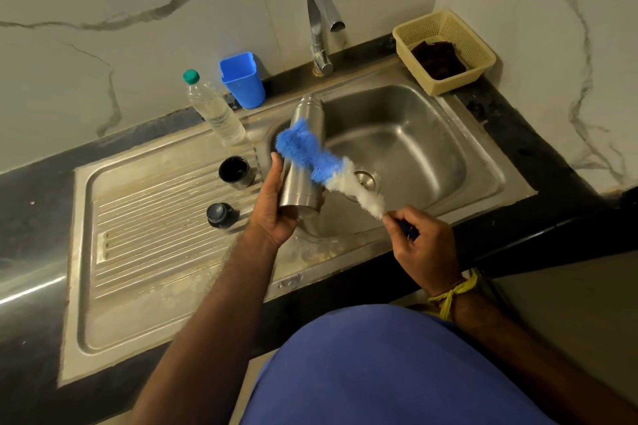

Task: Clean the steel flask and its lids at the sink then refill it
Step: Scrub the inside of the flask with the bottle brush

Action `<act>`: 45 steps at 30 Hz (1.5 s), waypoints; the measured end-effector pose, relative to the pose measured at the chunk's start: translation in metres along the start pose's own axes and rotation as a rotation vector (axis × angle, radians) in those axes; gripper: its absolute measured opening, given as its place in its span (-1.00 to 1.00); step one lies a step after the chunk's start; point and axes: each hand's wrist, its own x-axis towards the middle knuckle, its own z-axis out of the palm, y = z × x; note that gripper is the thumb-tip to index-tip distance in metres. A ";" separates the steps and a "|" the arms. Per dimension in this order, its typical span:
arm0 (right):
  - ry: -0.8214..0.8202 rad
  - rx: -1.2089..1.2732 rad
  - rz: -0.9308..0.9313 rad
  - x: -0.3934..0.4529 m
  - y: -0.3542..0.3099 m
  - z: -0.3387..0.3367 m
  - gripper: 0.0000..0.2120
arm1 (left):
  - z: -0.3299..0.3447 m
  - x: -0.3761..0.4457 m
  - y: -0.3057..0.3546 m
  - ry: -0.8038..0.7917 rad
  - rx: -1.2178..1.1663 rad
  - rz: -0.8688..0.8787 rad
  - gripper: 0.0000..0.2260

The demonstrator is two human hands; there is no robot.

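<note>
Flask: the steel flask (pixel 303 152) is held tilted over the sink (pixel 414 148), mouth pointing away, presumably so drips fall into the basin.
Left grip: the left hand (pixel 276 207) is wrapped round the flask's base end, steadying it.
Right grip: the right hand (pixel 424 245) is closed on the handle of the bottle brush (pixel 321 159), whose blue-and-white bristles lie across the flask's outside; scrubbing of the outer wall is judged in hand.
Lids: the cup lid (pixel 234 172) and the stopper (pixel 221 215) are set apart on the drainboard (pixel 148 217), within reach.
Refill: a water bottle (pixel 214 110) is stood at the desk's back edge, likely for refilling.
Tap: the tap (pixel 321 24) shows no running water.
</note>
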 end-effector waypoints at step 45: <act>0.049 0.001 -0.015 0.025 0.000 -0.007 -0.82 | 0.002 -0.025 -0.014 -0.006 0.013 0.000 -0.40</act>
